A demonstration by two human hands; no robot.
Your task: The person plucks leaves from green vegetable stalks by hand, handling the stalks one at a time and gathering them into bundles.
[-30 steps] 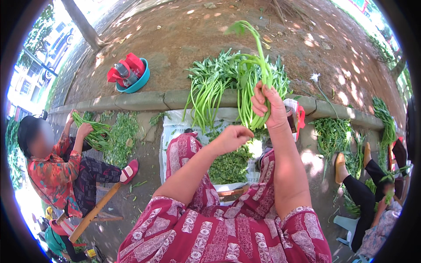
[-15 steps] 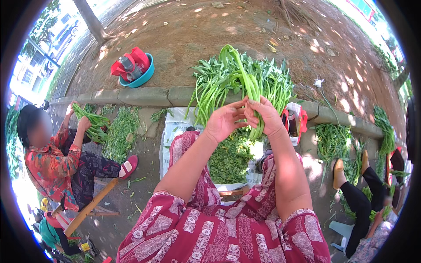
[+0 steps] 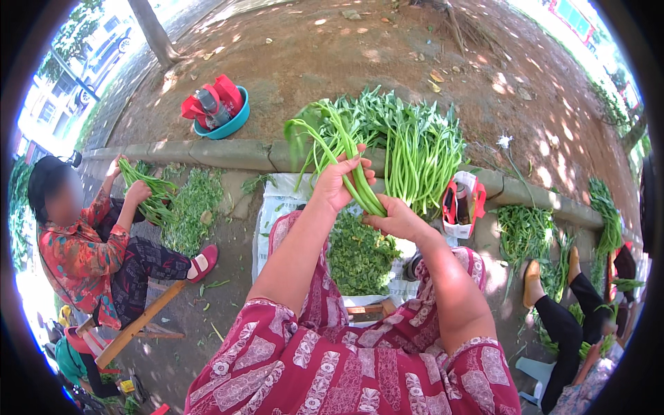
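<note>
A white sheet point(image 3: 275, 194) lies toward six o'clock, a pile of leafy stems point(image 3: 423, 152) toward one. Above the sheet, a bunch of green stems point(image 3: 363, 185) has its long axis from leafy tips at eleven o'clock to bare ends at five. The left hand point(image 3: 338, 182) curls around it, forearm from seven; the right hand point(image 3: 401, 220), from five, pinches those ends.

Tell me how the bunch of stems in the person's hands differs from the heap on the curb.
The bunch is small; the heap is far bigger. The bunch is held up by the left hand and right hand; the heap lies across the curb. Both are green stems with leaves.
</note>
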